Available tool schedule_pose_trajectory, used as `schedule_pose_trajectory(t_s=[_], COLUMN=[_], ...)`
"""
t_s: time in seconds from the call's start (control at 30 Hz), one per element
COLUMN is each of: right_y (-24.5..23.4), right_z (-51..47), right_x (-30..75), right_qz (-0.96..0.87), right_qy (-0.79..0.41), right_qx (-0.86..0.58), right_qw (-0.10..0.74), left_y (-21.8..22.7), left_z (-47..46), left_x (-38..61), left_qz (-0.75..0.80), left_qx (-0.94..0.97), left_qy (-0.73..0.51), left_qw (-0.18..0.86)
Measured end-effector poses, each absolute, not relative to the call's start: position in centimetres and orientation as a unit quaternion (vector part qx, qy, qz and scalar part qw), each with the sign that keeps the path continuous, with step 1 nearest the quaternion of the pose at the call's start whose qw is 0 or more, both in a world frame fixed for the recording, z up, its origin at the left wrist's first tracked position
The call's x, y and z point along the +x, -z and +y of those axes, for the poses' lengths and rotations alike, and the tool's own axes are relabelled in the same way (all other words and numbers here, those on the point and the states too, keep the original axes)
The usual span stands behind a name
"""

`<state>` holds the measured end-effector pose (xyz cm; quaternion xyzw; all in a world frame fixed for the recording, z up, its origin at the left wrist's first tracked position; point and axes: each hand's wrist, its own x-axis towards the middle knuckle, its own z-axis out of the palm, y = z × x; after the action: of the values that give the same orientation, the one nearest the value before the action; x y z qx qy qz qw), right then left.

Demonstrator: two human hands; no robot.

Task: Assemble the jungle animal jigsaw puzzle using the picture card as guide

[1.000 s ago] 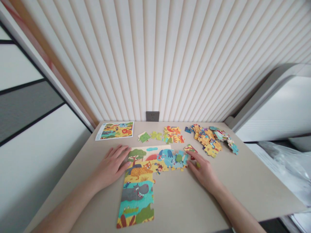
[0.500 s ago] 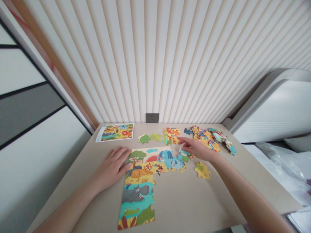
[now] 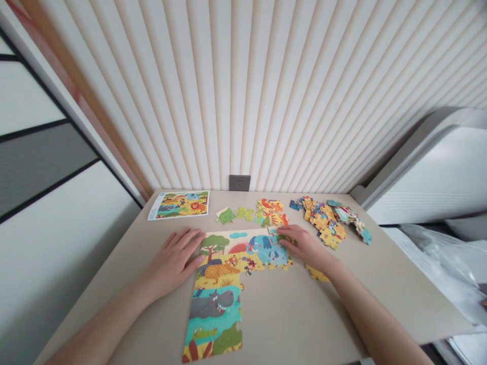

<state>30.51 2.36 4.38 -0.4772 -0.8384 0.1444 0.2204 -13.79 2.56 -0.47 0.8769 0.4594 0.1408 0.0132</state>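
A partly joined jigsaw puzzle [image 3: 216,304] lies on the table in an L shape, showing a tree, a leopard, a hippo and elephants. My left hand [image 3: 173,261] rests flat beside its upper left edge, fingers stretched out and fingertips at the border. At the upper right end, my right hand [image 3: 304,248] has its fingers bent over a puzzle piece [image 3: 273,231] next to the elephants. The fingers cover most of that piece. A yellow puzzle piece [image 3: 318,274] lies under my right wrist, partly hidden.
Behind the puzzle lie green pieces [image 3: 226,216] and an orange-red group of pieces [image 3: 271,208]. Loose pieces are heaped [image 3: 323,220] at the back right. A picture card [image 3: 182,205] lies at the back left. The ribbed wall [image 3: 239,101] borders the table's far edge.
My right hand has moved slightly left and down with the puzzle piece, bringing it against the elephant section. Its wrist now covers part of the yellow piece. My left hand stays in place.
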Motion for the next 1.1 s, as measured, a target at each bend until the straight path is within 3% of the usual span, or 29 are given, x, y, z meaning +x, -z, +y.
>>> schedule_pose_trajectory(t_s=[0.53,0.73,0.97,1.1], right_y=[-3.7,-5.0,-5.5,-6.4], right_z=[0.7,1.3,0.9,0.9], right_x=[29.9,32.4,31.6,33.2], right_qz=[-0.843,-0.814,-0.867,-0.818], right_qy=[-0.157,-0.106,-0.141,-0.097], right_qx=[-0.466,-0.485,-0.435,-0.498], right_qw=[0.217,0.302,0.196,0.27], left_y=[0.2,0.0,0.2,0.0], left_z=[2.5,2.5,2.6,2.6], left_x=[-13.9,-13.8,-14.0,-14.0], left_qz=[0.467,0.465,0.462,0.463], left_qx=[0.875,0.876,0.879,0.878], left_qy=[-0.126,-0.128,-0.12,-0.125], left_qw=[0.017,0.017,0.008,0.014])
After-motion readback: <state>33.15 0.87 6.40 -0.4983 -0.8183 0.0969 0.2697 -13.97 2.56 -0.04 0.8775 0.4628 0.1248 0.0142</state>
